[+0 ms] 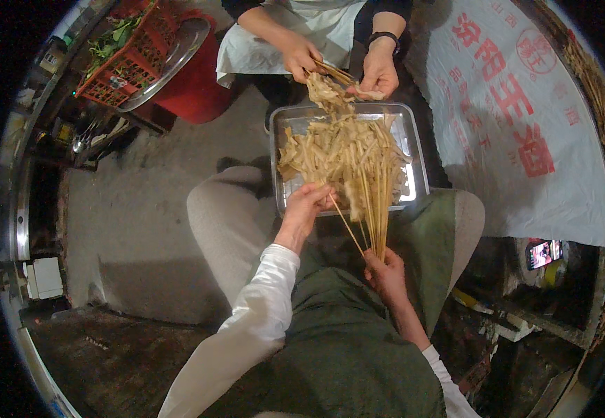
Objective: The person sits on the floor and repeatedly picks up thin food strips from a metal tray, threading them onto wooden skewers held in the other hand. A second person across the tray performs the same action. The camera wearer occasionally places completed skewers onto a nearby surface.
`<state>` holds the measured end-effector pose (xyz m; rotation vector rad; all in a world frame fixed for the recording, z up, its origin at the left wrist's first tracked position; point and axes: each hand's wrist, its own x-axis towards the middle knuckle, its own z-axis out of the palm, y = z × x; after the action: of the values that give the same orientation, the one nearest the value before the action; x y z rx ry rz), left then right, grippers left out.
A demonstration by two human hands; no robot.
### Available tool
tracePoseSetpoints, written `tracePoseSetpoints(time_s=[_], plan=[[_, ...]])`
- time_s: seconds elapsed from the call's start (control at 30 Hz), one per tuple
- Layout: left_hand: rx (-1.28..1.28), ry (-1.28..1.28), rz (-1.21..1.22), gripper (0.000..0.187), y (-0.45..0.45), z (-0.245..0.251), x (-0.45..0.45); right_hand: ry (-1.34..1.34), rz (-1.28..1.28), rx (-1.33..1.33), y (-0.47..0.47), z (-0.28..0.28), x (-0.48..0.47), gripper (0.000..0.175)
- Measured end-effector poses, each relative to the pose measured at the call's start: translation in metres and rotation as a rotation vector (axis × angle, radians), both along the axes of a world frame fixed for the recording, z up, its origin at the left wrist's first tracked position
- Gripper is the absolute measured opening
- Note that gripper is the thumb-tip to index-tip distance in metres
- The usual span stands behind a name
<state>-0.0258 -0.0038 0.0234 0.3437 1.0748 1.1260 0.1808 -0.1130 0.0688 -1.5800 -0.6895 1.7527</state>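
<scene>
A metal tray [421, 157] lies in front of my knees, heaped with pale yellowish food strips [328, 141], perhaps tofu skin. My right hand [387, 274] grips the lower ends of a bundle of thin wooden skewers [378, 219], whose upper parts lie over the tray with strips on them. My left hand [305, 206], at the tray's near edge, pinches near the upper end of a single skewer [347, 223]; its lower end meets my right hand. Whether a strip is also between the left fingers cannot be told.
Across the tray a person's hands [300, 55] hold skewers and a strip. At the upper left, a red plastic basket [125, 68] of greens rests on a round metal lid [185, 57] over a red bucket [198, 94]. A printed plastic sheet [490, 130] and a phone [544, 254] are at the right.
</scene>
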Motion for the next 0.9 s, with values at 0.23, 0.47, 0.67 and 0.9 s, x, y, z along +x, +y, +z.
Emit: tracePoseSetpoints(time_s=[0.23, 0.47, 0.67, 0.9], plan=[[0.085, -0.088, 0.07, 0.01, 0.005, 0.001, -0.028, -0.04, 0.021, 0.031, -0.004, -0.004, 0.001, 0.012], [0.123, -0.014, 0.069, 0.005, 0.004, 0.007, -0.02, -0.054, 0.089, 0.114, -0.01, -0.006, 0.002, 0.007], [0.114, 0.004, 0.088, 0.007, 0.005, 0.012, -0.019, -0.082, 0.089, 0.127, -0.01, -0.005, -0.001, 0.007], [0.168, 0.036, 0.098, 0.009, 0.004, 0.01, -0.013, -0.18, 0.111, 0.142, -0.01, -0.011, 0.0, 0.009]])
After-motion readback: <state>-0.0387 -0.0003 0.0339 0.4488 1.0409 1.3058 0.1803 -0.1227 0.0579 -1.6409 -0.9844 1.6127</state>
